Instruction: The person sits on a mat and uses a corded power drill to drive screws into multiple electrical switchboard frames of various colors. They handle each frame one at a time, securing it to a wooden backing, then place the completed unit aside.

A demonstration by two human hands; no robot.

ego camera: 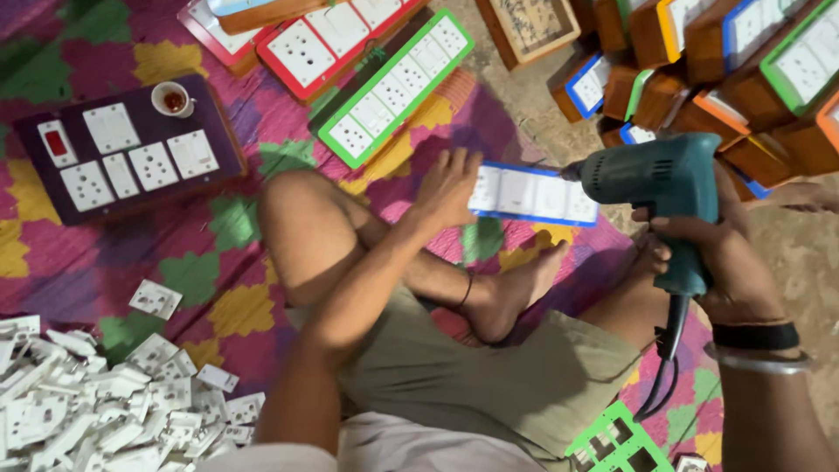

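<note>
Right hand (717,253) grip clasps teal drill (660,192) at blue-edged switch plate's (533,194) edge; left hand (447,188), spread, steadies it.

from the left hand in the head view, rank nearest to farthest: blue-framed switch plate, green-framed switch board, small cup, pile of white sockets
1. Blue-framed switch plate: under the left hand, to its right.
2. Green-framed switch board: just above.
3. Small cup: far left, on the dark board.
4. Pile of white sockets: bottom left corner.

Switchboard (533,194) lies between left hand (447,188) and drill (660,197); loose sockets (105,398) heaped far left.
</note>
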